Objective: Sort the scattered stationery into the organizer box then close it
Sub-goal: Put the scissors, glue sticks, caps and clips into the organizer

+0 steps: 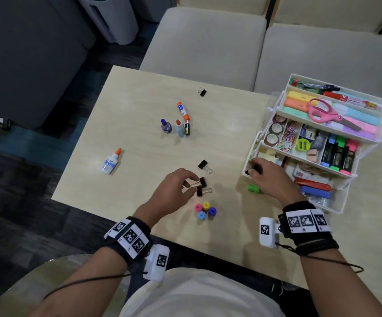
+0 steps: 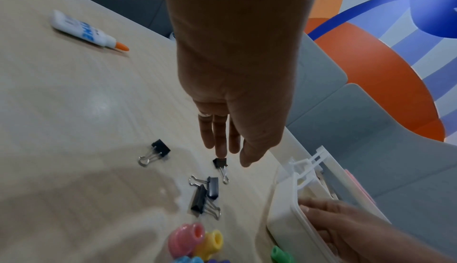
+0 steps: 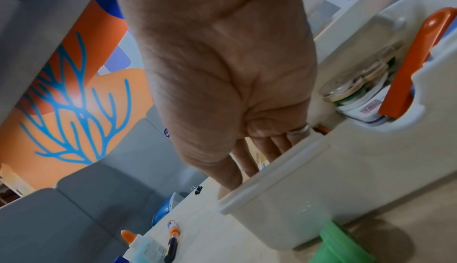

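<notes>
The white tiered organizer box (image 1: 322, 208) stands open at the table's right. My right hand (image 1: 254, 169) reaches into its bottom tier's left corner and pinches a black binder clip; in the right wrist view the box wall (image 3: 309, 198) hides those fingertips. My left hand (image 1: 189, 185) hovers with nothing held, its fingers by the wire handles of two black binder clips (image 1: 202, 182) (image 1: 199, 191). In the left wrist view its fingers (image 2: 220, 142) hang straight above the clips (image 2: 212, 187). Another clip (image 1: 203, 165) lies just beyond, and one more (image 1: 202, 91) sits far back.
Several coloured caps (image 1: 205, 210) cluster near the front edge, and a green cap (image 1: 253, 188) lies against the box. A white glue bottle (image 1: 110, 162) lies at the left. A glue stick (image 1: 182, 110) and small bottles (image 1: 166, 126) sit mid-table. Chairs stand beyond.
</notes>
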`<state>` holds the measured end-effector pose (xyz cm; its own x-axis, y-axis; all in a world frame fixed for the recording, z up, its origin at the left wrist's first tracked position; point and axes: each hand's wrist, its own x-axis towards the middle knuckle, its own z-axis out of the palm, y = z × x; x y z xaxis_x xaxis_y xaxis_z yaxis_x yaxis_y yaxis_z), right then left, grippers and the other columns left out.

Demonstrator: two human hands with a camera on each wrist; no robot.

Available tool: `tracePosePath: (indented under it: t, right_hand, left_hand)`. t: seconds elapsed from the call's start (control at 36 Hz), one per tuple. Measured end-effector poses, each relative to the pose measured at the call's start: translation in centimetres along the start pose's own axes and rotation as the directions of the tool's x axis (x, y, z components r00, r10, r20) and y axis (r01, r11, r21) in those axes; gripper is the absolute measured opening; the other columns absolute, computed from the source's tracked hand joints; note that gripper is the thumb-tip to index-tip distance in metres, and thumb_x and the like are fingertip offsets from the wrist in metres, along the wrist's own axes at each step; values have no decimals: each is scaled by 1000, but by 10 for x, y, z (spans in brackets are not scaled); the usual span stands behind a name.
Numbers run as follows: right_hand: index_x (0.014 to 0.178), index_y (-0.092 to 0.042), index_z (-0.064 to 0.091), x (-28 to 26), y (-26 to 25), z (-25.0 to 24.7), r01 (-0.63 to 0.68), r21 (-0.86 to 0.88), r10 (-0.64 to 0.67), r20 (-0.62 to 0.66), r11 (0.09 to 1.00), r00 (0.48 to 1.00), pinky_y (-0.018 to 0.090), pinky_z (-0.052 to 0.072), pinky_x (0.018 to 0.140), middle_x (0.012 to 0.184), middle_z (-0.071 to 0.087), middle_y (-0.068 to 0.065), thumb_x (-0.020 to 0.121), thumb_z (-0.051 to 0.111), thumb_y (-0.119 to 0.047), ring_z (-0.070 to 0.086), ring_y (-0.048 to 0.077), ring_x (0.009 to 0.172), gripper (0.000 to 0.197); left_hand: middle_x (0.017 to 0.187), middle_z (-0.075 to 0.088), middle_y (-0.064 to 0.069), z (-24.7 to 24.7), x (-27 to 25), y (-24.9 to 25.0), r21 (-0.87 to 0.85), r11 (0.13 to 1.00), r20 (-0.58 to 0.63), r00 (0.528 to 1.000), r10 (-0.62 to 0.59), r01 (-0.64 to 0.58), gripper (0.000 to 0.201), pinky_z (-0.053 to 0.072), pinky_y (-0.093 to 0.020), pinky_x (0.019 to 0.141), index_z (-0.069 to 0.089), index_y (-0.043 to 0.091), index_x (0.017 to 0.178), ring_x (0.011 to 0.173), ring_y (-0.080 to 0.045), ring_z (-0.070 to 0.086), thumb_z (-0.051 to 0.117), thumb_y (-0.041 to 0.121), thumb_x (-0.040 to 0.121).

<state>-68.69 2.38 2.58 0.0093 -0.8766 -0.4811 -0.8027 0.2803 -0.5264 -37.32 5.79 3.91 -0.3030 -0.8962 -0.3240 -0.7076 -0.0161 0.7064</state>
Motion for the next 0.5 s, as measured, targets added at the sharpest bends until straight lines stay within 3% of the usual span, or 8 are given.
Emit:
tracePosePath:
  t: [0.11, 0.22, 0.28, 0.33, 0.39, 0.5]
  right_hand:
    - [123, -15, 67, -9, -4, 5, 8, 39, -3, -125, 999, 992, 38, 53, 90, 115, 72, 7, 103, 61, -27, 65, 28, 106, 24]
    - [111, -18, 69, -23, -18, 19, 110, 110, -69, -323, 988, 944, 36, 53, 88, 106, 67, 1, 100, 63, -16, 63, 19, 97, 13]
    - [110, -19, 70, -34, -30, 29, 165, 147, -101, -367, 975, 925, 29, 52, 84, 102, 66, -3, 99, 64, -12, 61, 12, 89, 14]
    - [109, -23, 70, -47, -41, 42, 202, 158, -146, -311, 967, 939, 18, 49, 77, 99, 67, -9, 99, 66, -13, 61, 5, 84, 14]
    - [111, -28, 69, -57, -48, 58, 203, 147, -179, -161, 968, 971, 12, 45, 72, 99, 65, -14, 100, 67, -16, 61, 0, 84, 16]
    - [129, -34, 59, -67, -51, 92, 110, -29, -102, 191, 994, 976, 26, 49, 82, 120, 58, -11, 98, 67, -21, 59, 3, 95, 34]
  left_hand:
    - [115, 63, 13, -11, -1, -15, 14, 1000, 2, 1000, -12, 12, 23, 57, -33, 83, 68, 29, 115, 91, -4, 66, 73, 19, 94]
    - [115, 61, 16, -20, -1, -31, 34, 999, 40, 999, -29, 28, 27, 57, -34, 85, 67, 32, 114, 93, -4, 65, 74, 17, 93]
    - [112, 61, 16, -23, -2, -38, 36, 999, 54, 998, -15, 13, 30, 57, -34, 85, 67, 33, 113, 93, -3, 65, 76, 16, 90]
    - [108, 61, 17, -23, -4, -41, 53, 998, 86, 996, 21, -26, 33, 57, -33, 83, 68, 32, 113, 90, -2, 64, 78, 13, 87]
    - [108, 60, 18, -20, -6, -42, 82, 993, 160, 985, 67, -81, 35, 55, -30, 80, 69, 32, 113, 88, -1, 62, 78, 13, 86]
    - [120, 60, 11, -9, -4, -40, 184, 948, 355, 917, 181, -258, 35, 51, -29, 79, 67, 30, 119, 94, -9, 63, 75, 20, 87]
